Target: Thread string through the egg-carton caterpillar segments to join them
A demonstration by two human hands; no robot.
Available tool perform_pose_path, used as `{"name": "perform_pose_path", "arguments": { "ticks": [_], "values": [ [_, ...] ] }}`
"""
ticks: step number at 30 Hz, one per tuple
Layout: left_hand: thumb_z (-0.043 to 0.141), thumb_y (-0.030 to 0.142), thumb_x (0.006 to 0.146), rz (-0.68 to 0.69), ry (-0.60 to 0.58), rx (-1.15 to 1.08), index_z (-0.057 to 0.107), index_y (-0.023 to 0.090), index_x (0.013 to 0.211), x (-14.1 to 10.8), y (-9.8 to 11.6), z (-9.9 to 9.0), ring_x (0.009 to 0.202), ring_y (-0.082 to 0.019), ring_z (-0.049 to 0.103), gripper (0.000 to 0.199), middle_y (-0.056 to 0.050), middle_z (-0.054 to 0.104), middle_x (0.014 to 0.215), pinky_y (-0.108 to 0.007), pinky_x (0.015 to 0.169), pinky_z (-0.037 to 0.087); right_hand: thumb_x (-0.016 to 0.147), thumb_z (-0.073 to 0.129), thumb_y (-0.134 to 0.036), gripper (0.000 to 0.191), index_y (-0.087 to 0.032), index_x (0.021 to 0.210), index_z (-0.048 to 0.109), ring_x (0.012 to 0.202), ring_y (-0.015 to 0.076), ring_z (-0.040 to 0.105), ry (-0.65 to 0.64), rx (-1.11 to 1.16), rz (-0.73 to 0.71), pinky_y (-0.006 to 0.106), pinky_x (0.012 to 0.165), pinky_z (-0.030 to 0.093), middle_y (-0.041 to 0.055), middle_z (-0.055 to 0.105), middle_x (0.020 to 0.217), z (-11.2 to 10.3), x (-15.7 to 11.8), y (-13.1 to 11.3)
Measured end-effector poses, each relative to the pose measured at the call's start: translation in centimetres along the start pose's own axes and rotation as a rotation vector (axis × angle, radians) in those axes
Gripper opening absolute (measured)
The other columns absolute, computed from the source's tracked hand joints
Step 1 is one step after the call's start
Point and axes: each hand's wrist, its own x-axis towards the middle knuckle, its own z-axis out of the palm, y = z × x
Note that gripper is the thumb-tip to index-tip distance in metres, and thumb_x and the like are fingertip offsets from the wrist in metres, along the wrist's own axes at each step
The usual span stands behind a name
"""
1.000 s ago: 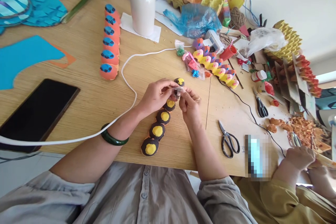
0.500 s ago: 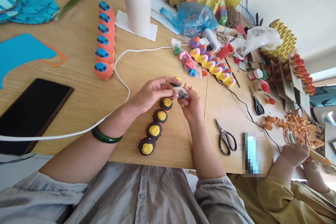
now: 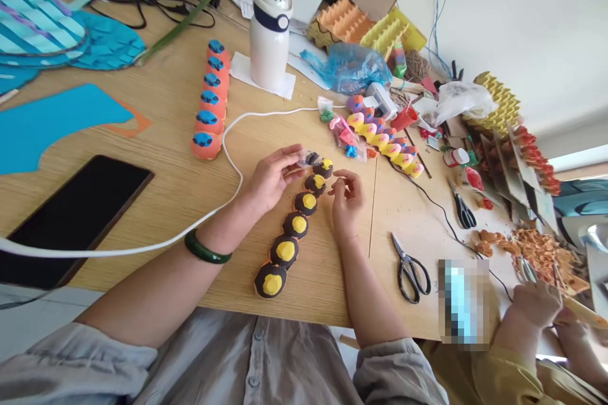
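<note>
My left hand pinches a small clear plastic bag with dark clay in it, just beside the far end of an egg-carton strip. That strip runs away from me on the table, its row of bumps capped in dark brown clay with yellow blobs on top. Right of its far end, my right hand hovers with bent fingers, thumb and fingertips close together. Whether anything small sits between them cannot be made out.
Black-handled scissors lie to the right. An orange strip with blue spots and a white bottle stand farther back. A phone and white cable are at left. Another person's hand works at far right.
My hands have moved apart; the bag stays in my left hand, while my right hand has come away from it. More of the strip's far end shows. The view has shifted.
</note>
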Motion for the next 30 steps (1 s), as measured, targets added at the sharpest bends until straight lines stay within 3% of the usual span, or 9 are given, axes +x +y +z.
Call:
{"name": "perform_pose_path", "arguments": {
  "ticks": [3, 7, 11, 17, 23, 27, 30],
  "values": [
    [0.08, 0.013, 0.074, -0.041, -0.03, -0.004, 0.077, 0.014, 0.097, -0.7, -0.6, 0.7, 0.08, -0.012, 0.072, 0.023, -0.002, 0.078, 0.087, -0.021, 0.072, 0.057, 0.1, 0.053, -0.029, 0.015, -0.023, 0.105, 0.066, 0.083, 0.0131, 0.063, 0.036, -0.122, -0.182, 0.025, 0.068, 0.055, 0.0038, 0.071, 0.104, -0.1, -0.2, 0.1],
    [0.087, 0.017, 0.069, -0.023, -0.087, 0.018, 0.077, 0.014, 0.096, -1.3, -1.1, 1.1, 0.082, -0.013, 0.072, 0.03, -0.003, 0.079, 0.091, -0.023, 0.076, 0.058, 0.098, 0.061, -0.024, 0.017, -0.024, 0.115, 0.065, 0.074, 0.0129, 0.059, 0.013, -0.232, -0.456, 0.029, 0.07, 0.053, 0.0029, 0.069, 0.097, -0.2, -0.4, -0.5],
    [0.09, 0.021, 0.067, 0.009, -0.142, 0.03, 0.077, 0.013, 0.097, -1.6, -1.5, 1.1, 0.083, -0.015, 0.072, 0.033, -0.005, 0.079, 0.09, -0.024, 0.076, 0.057, 0.095, 0.07, -0.026, 0.032, -0.024, 0.126, 0.063, 0.071, 0.0135, 0.056, -0.052, -0.317, -0.555, 0.029, 0.062, 0.05, 0.0031, 0.067, 0.094, 0.0, -0.5, -1.0],
    [0.083, 0.018, 0.069, -0.073, -0.2, 0.049, 0.077, 0.013, 0.096, -1.7, -1.4, 1.0, 0.073, -0.013, 0.07, 0.028, -0.004, 0.076, 0.084, -0.025, 0.07, 0.057, 0.096, 0.07, -0.033, 0.022, -0.025, 0.117, 0.069, 0.069, 0.0136, 0.057, -0.058, -0.395, -0.521, 0.03, 0.064, 0.051, 0.0009, 0.063, 0.084, -0.2, -0.3, -0.9],
    [0.086, 0.026, 0.068, -0.046, -0.288, 0.154, 0.074, 0.014, 0.095, -1.6, -1.4, 0.8, 0.07, -0.012, 0.066, 0.032, -0.002, 0.074, 0.083, -0.024, 0.067, 0.054, 0.098, 0.066, -0.034, 0.022, -0.027, 0.119, 0.068, 0.062, 0.0114, 0.052, -0.197, -0.26, -0.432, 0.026, 0.055, 0.046, -0.0018, 0.059, 0.079, -0.4, -0.2, -0.9],
    [0.086, 0.028, 0.072, 0.053, -0.323, 0.259, 0.071, 0.015, 0.1, -1.4, -1.4, 0.5, 0.07, -0.01, 0.062, 0.034, 0.001, 0.07, 0.08, -0.02, 0.065, 0.05, 0.094, 0.069, -0.04, 0.018, -0.025, 0.105, 0.07, 0.063, 0.0109, 0.055, -0.264, -0.15, -0.273, 0.026, 0.057, 0.049, -0.0016, 0.064, 0.078, -0.4, 0.0, -0.9],
    [0.086, 0.028, 0.072, 0.084, -0.326, 0.246, 0.067, 0.017, 0.103, -1.4, -1.4, 0.5, 0.071, -0.01, 0.061, 0.039, 0.003, 0.067, 0.08, -0.021, 0.067, 0.049, 0.089, 0.074, -0.047, 0.026, -0.025, 0.101, 0.069, 0.055, 0.0085, 0.051, -0.281, 0.048, -0.077, 0.023, 0.049, 0.046, -0.0029, 0.066, 0.076, -0.3, 0.1, -0.9]
  ]
}}
